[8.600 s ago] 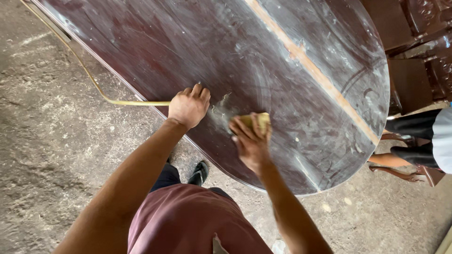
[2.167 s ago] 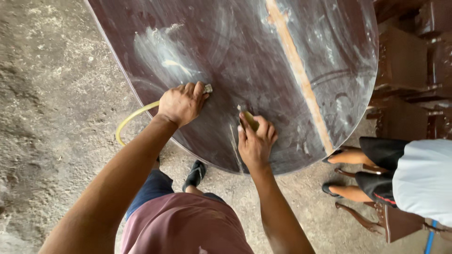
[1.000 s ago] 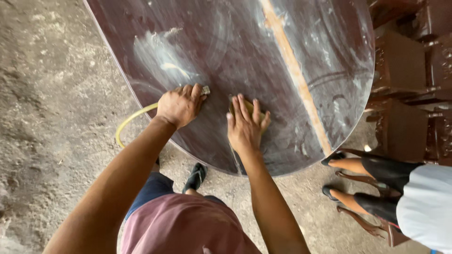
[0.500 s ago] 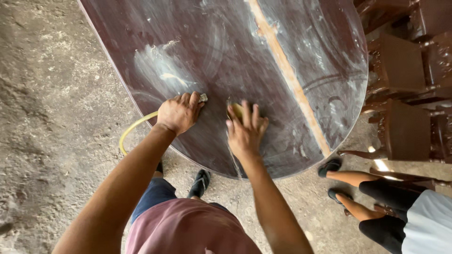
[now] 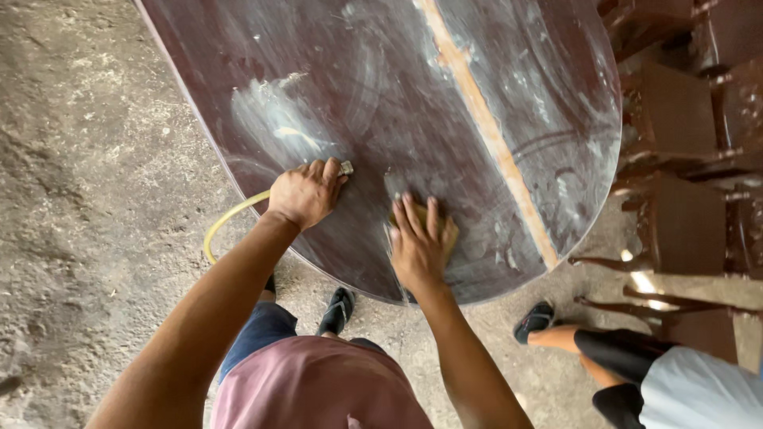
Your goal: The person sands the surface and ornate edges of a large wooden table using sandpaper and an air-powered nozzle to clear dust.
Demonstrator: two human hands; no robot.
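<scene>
A large oval dark-brown tabletop fills the upper view, streaked with pale dust and a tan bare stripe. My left hand grips the end of a yellow hose, whose small metal tip rests on the wood beside a whitish wet patch. My right hand presses flat on a tan piece of sandpaper near the tabletop's near edge; only the paper's edges show past my fingers.
Rough concrete floor lies to the left. Dark wooden chairs stand close at the right. Another person's legs and dark shoe are at lower right. My own foot in a sandal is under the table's edge.
My right hand has slid a little down and right across the wood with the sandpaper. The other person's legs have shifted at the lower right. My left hand stays on the hose.
</scene>
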